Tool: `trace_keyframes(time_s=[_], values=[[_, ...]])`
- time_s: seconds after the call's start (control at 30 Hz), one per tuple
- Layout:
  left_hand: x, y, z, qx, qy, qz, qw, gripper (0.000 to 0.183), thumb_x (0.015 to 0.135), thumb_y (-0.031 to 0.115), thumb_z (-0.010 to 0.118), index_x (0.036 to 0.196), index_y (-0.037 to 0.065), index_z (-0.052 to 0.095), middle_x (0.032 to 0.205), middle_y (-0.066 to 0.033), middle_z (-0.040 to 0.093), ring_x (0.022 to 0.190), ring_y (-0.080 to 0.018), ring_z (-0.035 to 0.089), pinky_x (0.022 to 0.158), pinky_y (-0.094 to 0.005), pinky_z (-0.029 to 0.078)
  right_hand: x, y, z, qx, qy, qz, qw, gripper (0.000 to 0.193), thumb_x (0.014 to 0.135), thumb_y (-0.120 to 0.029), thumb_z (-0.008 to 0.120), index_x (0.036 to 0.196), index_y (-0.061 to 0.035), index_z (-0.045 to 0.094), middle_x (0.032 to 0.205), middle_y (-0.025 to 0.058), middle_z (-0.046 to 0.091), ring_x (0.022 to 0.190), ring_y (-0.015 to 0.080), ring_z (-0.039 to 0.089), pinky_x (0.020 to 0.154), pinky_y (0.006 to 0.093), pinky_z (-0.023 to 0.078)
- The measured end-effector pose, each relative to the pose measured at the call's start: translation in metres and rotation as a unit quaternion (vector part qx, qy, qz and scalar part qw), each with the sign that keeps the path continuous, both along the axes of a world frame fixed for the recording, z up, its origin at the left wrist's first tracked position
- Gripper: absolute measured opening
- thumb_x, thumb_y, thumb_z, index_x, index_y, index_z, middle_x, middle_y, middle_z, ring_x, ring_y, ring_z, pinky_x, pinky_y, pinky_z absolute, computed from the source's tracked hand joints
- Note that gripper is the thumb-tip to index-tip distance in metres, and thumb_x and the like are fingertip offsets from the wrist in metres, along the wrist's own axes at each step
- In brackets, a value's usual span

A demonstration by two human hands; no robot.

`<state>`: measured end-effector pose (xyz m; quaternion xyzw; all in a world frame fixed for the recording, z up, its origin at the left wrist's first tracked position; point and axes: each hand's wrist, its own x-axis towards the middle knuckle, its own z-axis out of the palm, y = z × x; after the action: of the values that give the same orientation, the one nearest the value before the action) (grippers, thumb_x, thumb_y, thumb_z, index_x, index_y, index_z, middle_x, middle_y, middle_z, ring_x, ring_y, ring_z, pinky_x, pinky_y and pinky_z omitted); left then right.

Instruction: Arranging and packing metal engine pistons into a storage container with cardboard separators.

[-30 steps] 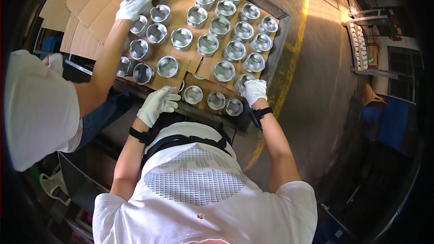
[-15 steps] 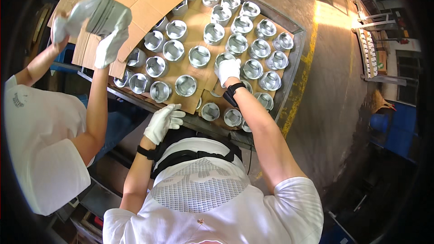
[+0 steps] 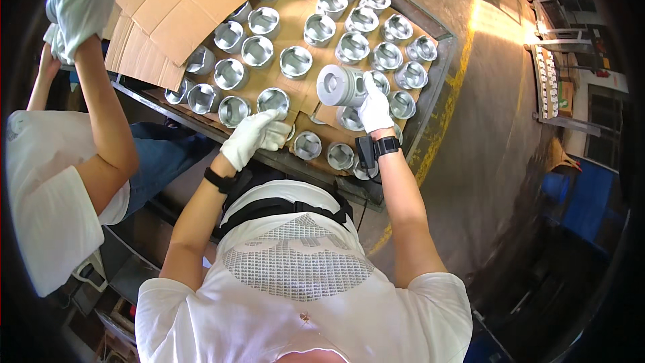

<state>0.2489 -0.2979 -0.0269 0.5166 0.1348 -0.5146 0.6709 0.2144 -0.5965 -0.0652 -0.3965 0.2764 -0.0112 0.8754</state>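
My right hand (image 3: 376, 105), in a white glove, is closed on the side of a metal engine piston (image 3: 334, 85). This piston is tilted over, its round end face toward the left and its ring grooves showing, above the other pistons. My left hand (image 3: 255, 137), gloved too, is at the near edge of the crate with its fingers loosely curled and apart. Its fingertips are just at the near side of a standing piston (image 3: 273, 101); whether they touch it I cannot tell. Several more pistons (image 3: 295, 62) stand upright on the cardboard sheet (image 3: 285, 27).
A metal-rimmed crate (image 3: 435, 87) surrounds the pistons. Folded cardboard (image 3: 195, 0) covers its far left part. At the left a co-worker's gloved hands (image 3: 84, 3) are raised near the cardboard. A yellow floor line (image 3: 440, 134) runs along the right side.
My right hand has lifted a piston from the rows and tipped it over. My left hand has moved up and right toward a piston. The co-worker's hands, with a piston, have moved farther left.
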Motion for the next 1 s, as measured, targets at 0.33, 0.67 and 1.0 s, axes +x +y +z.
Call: trace_keyframes(time_s=[0.33, 0.67, 1.0], values=[[-0.01, -0.083, 0.015, -0.042, -0.023, -0.101, 0.994, 0.056, 0.099, 0.053, 0.036, 0.133, 0.009, 0.045, 0.096, -0.016, 0.068, 0.066, -0.0225, 0.066, 0.057, -0.0317, 0.054, -0.043, 0.018, -0.001, 0.202, -0.04, 0.003, 0.979, 0.048, 0.097, -0.045, 0.049, 0.125, -0.0069, 0.055, 0.123, 0.0085, 0.062, 0.113, 0.0239, 0.059, 0.101, 0.0423, 0.047], [-0.034, -0.102, 0.041, -0.306, 0.097, 0.014, 0.947, 0.061, 0.101, 0.051, 0.031, 0.142, 0.007, 0.034, 0.133, -0.0143, 0.052, 0.111, -0.0322, 0.06, 0.083, -0.046, 0.058, -0.056, 0.029, 0.041, 0.128, -0.058, -0.008, 0.99, 0.059, 0.093, -0.057, 0.049, 0.121, -0.0058, 0.059, 0.115, 0.0077, 0.066, 0.104, 0.0208, 0.063, 0.093, 0.0364, 0.05], [-0.034, -0.106, 0.034, -0.343, 0.151, 0.034, 0.926, 0.057, 0.099, 0.044, 0.04, 0.141, 0.006, 0.038, 0.135, -0.0164, 0.051, 0.12, -0.0343, 0.054, 0.093, -0.0528, 0.05, -0.07, 0.015, 0.052, -0.281, -0.112, 0.035, 0.952, 0.037, 0.099, -0.037, 0.052, 0.098, -0.0025, 0.065, 0.089, -0.0001, 0.061, 0.08, 0.0091, 0.052, 0.07, 0.0271, 0.044]])
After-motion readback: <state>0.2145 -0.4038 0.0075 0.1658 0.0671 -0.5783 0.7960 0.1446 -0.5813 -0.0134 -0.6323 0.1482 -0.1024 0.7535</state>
